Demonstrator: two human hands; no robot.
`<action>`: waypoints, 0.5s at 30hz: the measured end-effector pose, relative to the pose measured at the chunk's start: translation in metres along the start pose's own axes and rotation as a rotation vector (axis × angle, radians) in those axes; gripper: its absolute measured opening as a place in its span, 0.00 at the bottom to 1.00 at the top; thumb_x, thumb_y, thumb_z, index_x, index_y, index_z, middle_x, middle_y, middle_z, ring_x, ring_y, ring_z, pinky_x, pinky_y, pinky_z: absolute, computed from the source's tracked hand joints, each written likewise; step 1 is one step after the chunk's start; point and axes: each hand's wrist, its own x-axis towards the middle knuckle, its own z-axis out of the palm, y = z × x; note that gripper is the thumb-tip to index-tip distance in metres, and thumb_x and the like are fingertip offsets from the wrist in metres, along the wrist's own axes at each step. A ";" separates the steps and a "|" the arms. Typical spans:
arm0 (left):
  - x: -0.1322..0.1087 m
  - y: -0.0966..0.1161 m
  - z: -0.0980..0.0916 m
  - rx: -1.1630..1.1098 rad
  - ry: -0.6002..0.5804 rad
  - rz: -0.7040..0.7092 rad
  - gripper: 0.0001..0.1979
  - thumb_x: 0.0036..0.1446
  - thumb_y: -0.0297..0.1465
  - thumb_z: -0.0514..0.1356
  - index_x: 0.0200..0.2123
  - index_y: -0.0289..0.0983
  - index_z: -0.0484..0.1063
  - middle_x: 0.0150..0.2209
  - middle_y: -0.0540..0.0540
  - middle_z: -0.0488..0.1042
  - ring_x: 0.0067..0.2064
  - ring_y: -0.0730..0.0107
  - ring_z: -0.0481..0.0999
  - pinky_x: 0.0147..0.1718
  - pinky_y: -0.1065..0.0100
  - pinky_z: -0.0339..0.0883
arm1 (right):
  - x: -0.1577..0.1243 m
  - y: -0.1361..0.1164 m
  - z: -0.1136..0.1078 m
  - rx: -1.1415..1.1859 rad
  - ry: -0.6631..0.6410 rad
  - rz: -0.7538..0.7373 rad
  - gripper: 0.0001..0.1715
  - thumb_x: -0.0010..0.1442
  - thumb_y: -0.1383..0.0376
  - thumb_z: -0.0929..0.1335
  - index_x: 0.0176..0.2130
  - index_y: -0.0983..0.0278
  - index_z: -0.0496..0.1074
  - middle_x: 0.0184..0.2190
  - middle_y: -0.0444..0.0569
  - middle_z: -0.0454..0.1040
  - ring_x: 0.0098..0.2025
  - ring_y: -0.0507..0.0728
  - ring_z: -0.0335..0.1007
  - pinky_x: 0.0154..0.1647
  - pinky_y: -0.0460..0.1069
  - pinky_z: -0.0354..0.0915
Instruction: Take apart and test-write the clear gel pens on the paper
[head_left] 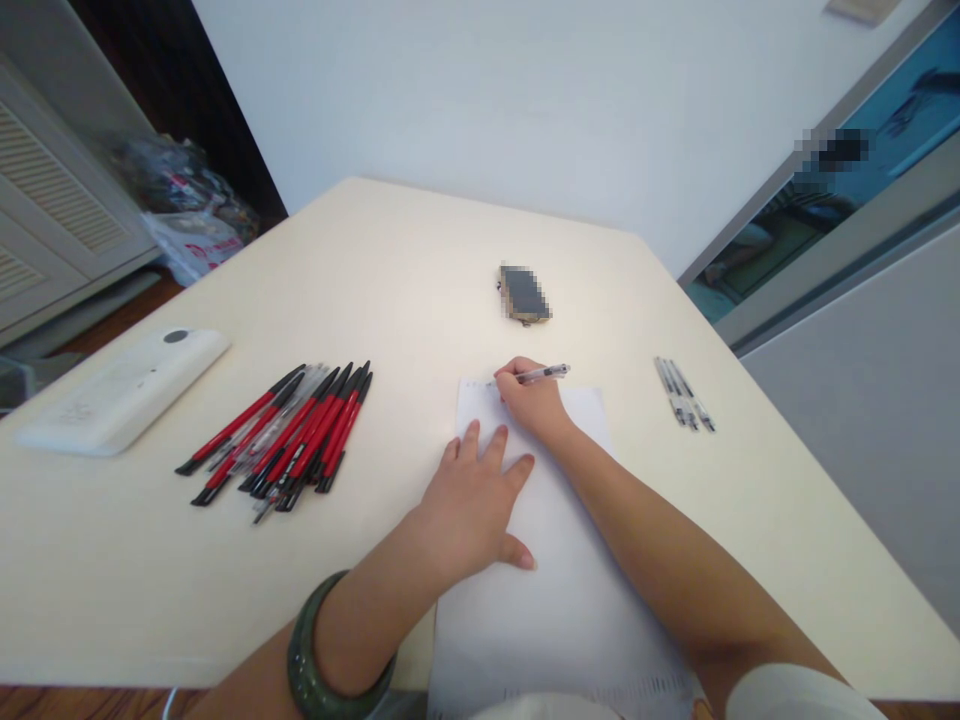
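Note:
A white sheet of paper [555,610] lies on the table in front of me. My left hand [480,495] rests flat on it with the fingers spread, and a green bangle [304,650] circles that wrist. Near the sheet's top edge, my right hand [534,397] grips a clear pen [551,372], its upper end pointing right. The tip is hidden behind my fingers. Small faint marks run along the paper's top left, and more show near its bottom edge. Left of the paper is a pile of red-and-black and clear pens [304,430].
Several clear pens [684,395] lie side by side at the right of the table [405,260]. A blurred phone-like object [525,293] sits beyond the paper. A white rounded device [127,390] lies at far left. Bags [195,225] stand on the floor; a wall borders the far edge.

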 end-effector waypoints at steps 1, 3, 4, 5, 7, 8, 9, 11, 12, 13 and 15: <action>0.000 0.000 0.000 -0.001 0.001 0.001 0.50 0.30 0.55 0.59 0.56 0.43 0.47 0.60 0.36 0.40 0.58 0.37 0.35 0.50 0.45 0.37 | 0.000 0.000 0.000 0.000 0.000 0.001 0.09 0.47 0.66 0.58 0.22 0.64 0.65 0.18 0.42 0.65 0.22 0.50 0.59 0.24 0.45 0.56; 0.000 0.000 0.000 -0.004 0.015 0.006 0.50 0.29 0.55 0.59 0.56 0.43 0.47 0.60 0.37 0.41 0.58 0.37 0.36 0.50 0.46 0.38 | 0.001 0.000 0.000 0.000 0.004 0.004 0.09 0.47 0.66 0.58 0.21 0.64 0.64 0.17 0.42 0.65 0.22 0.50 0.59 0.24 0.45 0.55; 0.000 0.000 0.001 -0.005 0.022 0.007 0.50 0.30 0.55 0.59 0.56 0.43 0.48 0.60 0.37 0.41 0.58 0.37 0.36 0.50 0.46 0.38 | 0.001 0.000 0.001 -0.001 0.007 0.004 0.09 0.47 0.66 0.58 0.21 0.64 0.64 0.17 0.42 0.65 0.22 0.50 0.59 0.23 0.45 0.55; 0.000 0.000 0.001 -0.006 0.025 0.008 0.50 0.29 0.55 0.59 0.56 0.43 0.48 0.60 0.37 0.41 0.58 0.37 0.36 0.50 0.46 0.38 | 0.001 0.001 0.001 -0.001 0.009 0.004 0.09 0.47 0.66 0.58 0.21 0.64 0.64 0.17 0.42 0.65 0.22 0.50 0.59 0.23 0.45 0.55; 0.000 0.000 0.001 -0.005 0.024 0.007 0.50 0.29 0.55 0.59 0.56 0.43 0.48 0.60 0.37 0.41 0.58 0.37 0.36 0.50 0.45 0.38 | 0.001 0.001 0.001 0.002 0.012 0.002 0.09 0.47 0.65 0.58 0.22 0.64 0.64 0.17 0.42 0.65 0.22 0.50 0.59 0.23 0.45 0.55; 0.000 0.000 0.001 -0.003 0.020 0.005 0.50 0.29 0.55 0.59 0.56 0.43 0.48 0.60 0.36 0.41 0.58 0.37 0.36 0.50 0.45 0.37 | 0.001 0.002 0.001 0.004 0.012 0.000 0.09 0.48 0.65 0.58 0.22 0.64 0.64 0.17 0.42 0.65 0.22 0.50 0.59 0.23 0.45 0.55; 0.000 0.001 0.000 -0.001 0.017 0.004 0.49 0.29 0.55 0.59 0.56 0.43 0.48 0.60 0.36 0.41 0.58 0.37 0.36 0.50 0.45 0.37 | 0.000 0.002 0.001 0.006 0.010 -0.002 0.09 0.48 0.65 0.58 0.22 0.64 0.64 0.17 0.42 0.65 0.22 0.50 0.59 0.24 0.45 0.55; 0.001 0.001 0.000 0.002 0.016 0.004 0.49 0.30 0.55 0.58 0.56 0.43 0.48 0.60 0.36 0.41 0.58 0.37 0.36 0.50 0.45 0.37 | 0.000 0.001 0.001 0.008 0.006 -0.006 0.09 0.48 0.65 0.58 0.23 0.64 0.65 0.18 0.42 0.65 0.23 0.50 0.59 0.24 0.45 0.55; 0.001 0.001 0.000 0.002 0.017 0.005 0.49 0.30 0.55 0.59 0.56 0.43 0.48 0.60 0.36 0.41 0.58 0.37 0.36 0.50 0.45 0.37 | 0.000 0.001 0.001 0.009 0.003 -0.007 0.10 0.48 0.65 0.58 0.23 0.64 0.65 0.18 0.42 0.65 0.23 0.50 0.59 0.24 0.45 0.55; 0.001 0.001 0.000 0.002 0.017 0.004 0.49 0.30 0.55 0.59 0.56 0.43 0.48 0.60 0.36 0.41 0.58 0.37 0.36 0.50 0.45 0.38 | -0.001 0.000 0.001 0.009 -0.001 -0.008 0.10 0.48 0.65 0.58 0.23 0.64 0.65 0.18 0.42 0.65 0.23 0.50 0.59 0.25 0.45 0.56; 0.001 0.001 0.001 -0.001 0.018 0.006 0.50 0.29 0.55 0.59 0.56 0.43 0.48 0.60 0.36 0.41 0.58 0.37 0.36 0.50 0.45 0.38 | -0.001 -0.001 0.000 0.011 -0.008 -0.011 0.10 0.48 0.66 0.58 0.23 0.64 0.65 0.18 0.42 0.66 0.23 0.50 0.60 0.25 0.45 0.56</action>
